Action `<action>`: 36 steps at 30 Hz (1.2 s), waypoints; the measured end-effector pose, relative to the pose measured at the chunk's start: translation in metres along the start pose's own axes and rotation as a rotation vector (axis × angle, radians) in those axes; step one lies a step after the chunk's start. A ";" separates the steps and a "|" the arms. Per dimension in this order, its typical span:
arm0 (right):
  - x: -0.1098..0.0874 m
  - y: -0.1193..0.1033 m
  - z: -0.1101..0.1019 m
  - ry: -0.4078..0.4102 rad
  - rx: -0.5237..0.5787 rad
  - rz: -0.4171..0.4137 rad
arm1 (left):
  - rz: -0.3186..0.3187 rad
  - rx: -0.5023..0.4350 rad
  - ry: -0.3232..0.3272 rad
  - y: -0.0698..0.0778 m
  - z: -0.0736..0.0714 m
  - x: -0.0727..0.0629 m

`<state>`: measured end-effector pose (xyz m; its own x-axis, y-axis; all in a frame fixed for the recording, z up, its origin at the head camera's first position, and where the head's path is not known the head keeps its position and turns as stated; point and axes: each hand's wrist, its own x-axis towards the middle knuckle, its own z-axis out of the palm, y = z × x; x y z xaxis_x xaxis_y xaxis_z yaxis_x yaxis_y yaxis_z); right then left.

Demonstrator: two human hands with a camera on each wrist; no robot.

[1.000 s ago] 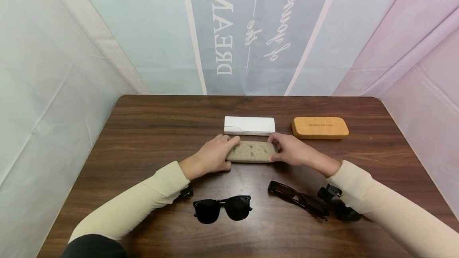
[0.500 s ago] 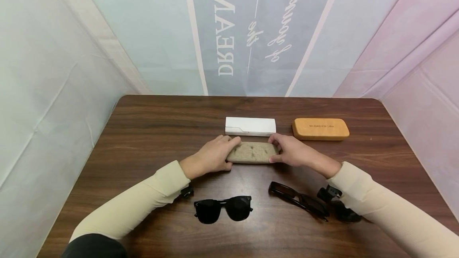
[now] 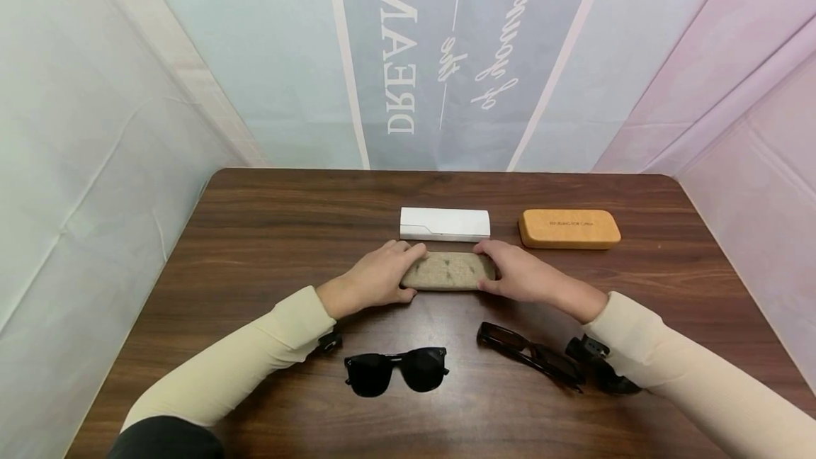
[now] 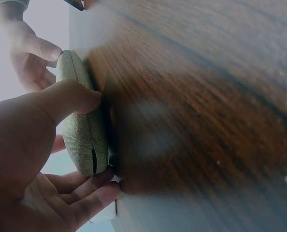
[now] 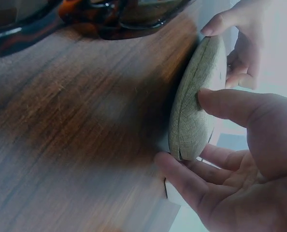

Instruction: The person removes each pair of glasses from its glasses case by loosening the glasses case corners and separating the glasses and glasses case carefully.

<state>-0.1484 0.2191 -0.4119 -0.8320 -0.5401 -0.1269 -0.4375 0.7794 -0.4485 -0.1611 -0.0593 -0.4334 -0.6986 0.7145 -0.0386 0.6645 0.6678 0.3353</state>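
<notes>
A beige fabric glasses case (image 3: pixel 449 271) with small dark marks on its lid lies on the table, its lid down. My left hand (image 3: pixel 376 276) grips its left end, thumb (image 4: pixel 80 99) on the near side and fingers round the far side. At the right end, my right hand (image 3: pixel 524 271) holds the case the same way, its thumb (image 5: pixel 225 104) against the near side. The seam along the case's edge shows in both wrist views. Black sunglasses (image 3: pixel 397 372) and dark brown sunglasses (image 3: pixel 529 355) lie nearer to me.
Just behind the beige case is a white glasses case (image 3: pixel 444 224). To its right stands a tan glasses case (image 3: pixel 569 229) with lettering. Another dark pair of glasses (image 3: pixel 615 377) is partly hidden by my right wrist. Fabric walls surround the wooden table (image 3: pixel 287 211).
My right hand has shifted slightly at the case's right end, its fingers moving a little left. The left hand and the case stay nearly in place.
</notes>
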 end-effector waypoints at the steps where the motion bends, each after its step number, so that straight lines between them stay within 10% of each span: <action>1: 0.000 0.000 0.001 0.003 -0.012 -0.011 | 0.001 -0.004 -0.001 0.000 0.000 0.000; 36: -0.001 -0.005 0.011 0.001 -0.108 -0.028 | 0.059 -0.059 0.024 -0.003 0.002 -0.001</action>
<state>-0.1411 0.2124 -0.4190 -0.8190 -0.5622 -0.1147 -0.4952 0.7935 -0.3537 -0.1620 -0.0620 -0.4361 -0.6652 0.7467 0.0049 0.6883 0.6106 0.3916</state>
